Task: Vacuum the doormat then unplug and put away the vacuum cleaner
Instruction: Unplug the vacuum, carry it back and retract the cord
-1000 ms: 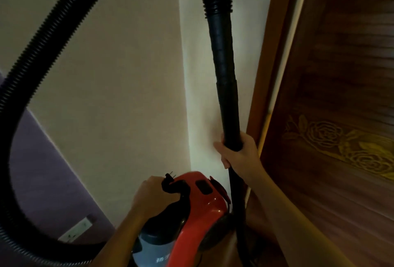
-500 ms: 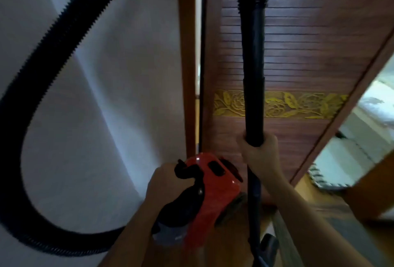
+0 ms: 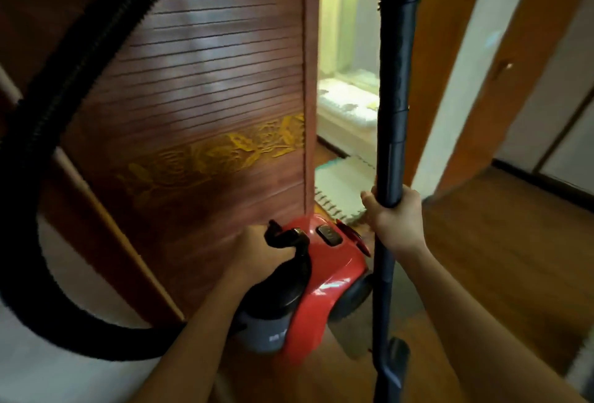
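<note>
Red plastic sits low in the middle of our view: the vacuum cleaner (image 3: pixel 337 264) is tilted in our grip, just in front of a dark slatted wooden door (image 3: pixel 209 65) with a gold rose carving (image 3: pixel 225 151) running across it. Our left hand (image 3: pixel 254 254) is curled tight round the black carry handle (image 3: pixel 286 237) on top of the body. Our right hand (image 3: pixel 398 222) is wrapped round the upright dark wand (image 3: pixel 393 97), fingers closed on it, just right of the body. The wand's lower end reaches down toward the wooden floor (image 3: pixel 498 258). A ribbed black hose (image 3: pixel 35 145) leaves the wand's top, passes out of view, then sweeps down our left side in a wide loop toward the grey end of the body. Past the door's edge, between door and wand, the pale fringed doormat (image 3: pixel 340 187) lies on the floor at a room's threshold. Beyond it we see white bedding (image 3: pixel 347 103).
</note>
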A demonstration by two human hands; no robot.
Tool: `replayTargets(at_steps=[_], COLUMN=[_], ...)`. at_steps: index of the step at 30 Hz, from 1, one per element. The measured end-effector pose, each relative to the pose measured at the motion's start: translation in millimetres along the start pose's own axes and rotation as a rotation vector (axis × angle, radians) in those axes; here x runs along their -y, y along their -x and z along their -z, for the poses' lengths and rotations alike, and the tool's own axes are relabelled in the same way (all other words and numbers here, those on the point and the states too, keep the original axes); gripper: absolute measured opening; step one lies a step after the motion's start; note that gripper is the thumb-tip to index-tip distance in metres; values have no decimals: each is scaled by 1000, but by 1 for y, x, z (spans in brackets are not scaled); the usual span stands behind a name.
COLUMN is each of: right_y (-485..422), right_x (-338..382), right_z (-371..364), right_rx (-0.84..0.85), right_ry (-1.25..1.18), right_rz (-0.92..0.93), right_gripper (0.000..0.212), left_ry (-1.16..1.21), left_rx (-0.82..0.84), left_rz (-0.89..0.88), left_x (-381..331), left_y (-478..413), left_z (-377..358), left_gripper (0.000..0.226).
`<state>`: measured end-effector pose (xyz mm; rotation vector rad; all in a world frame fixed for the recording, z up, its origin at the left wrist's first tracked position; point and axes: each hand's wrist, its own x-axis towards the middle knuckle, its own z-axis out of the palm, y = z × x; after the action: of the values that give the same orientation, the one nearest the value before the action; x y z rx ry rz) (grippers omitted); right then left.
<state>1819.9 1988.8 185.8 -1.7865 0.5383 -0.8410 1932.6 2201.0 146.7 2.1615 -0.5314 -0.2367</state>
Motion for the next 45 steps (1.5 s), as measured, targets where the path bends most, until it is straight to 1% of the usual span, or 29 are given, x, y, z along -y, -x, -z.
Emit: replayTargets(at_steps=[3,5,8,10,13,17,20,24,28,31,36,40,45], right_y=[-29,-48,-71,-84,-101,-125,-143,-172,-210,-250,-335,-384,-432], right_x=[-26,-42,-60,-72,-91,-118,-136,-158,-186,-212,-252,-267,-294], right_z=[68,113,174,210,257,310,343,381,416,437,472,499,540], right_rx=[-89,-126,-142,-163,-242,-334,-388,-464,-527,-556,-635,-674,-738], right_ry=[-3,-9,-43,-34,-10,-9,-12,-1,36,79,151,191,168], right_rz=[-9,-13,-18,-27,-51,-108,-133,-161,-198,-221,-278,-272,-277], right_gripper=[31,37,43,40,33,27,26,36,37,35,35,35,34], left_ry=[-5,-42,-70,-105,-156,-163,-158,-180,-168,-163,-152,-152,-129], left_rx=[48,80,110,148,212,272,310,351,422,463,581,612,617], left_rz=[-73,-103,-138,-168,-181,-231,-264,-324,-359,-354,-379,-405,-361], left_x=[-46,-78,-122,-150,-192,-234,-261,-291,-321,-347,-391,-424,-461], left_y=[-25,-39,-59,-71,-86,-111,-131,-162,-206,-248,-331,-379,-426], left_z=[-62,-101,-156,-190,-233,-283,-321,-371,-429,-476,-556,-604,-665], left_gripper=[32,28,29,28,24,39,38,35,34,34,31,30,32])
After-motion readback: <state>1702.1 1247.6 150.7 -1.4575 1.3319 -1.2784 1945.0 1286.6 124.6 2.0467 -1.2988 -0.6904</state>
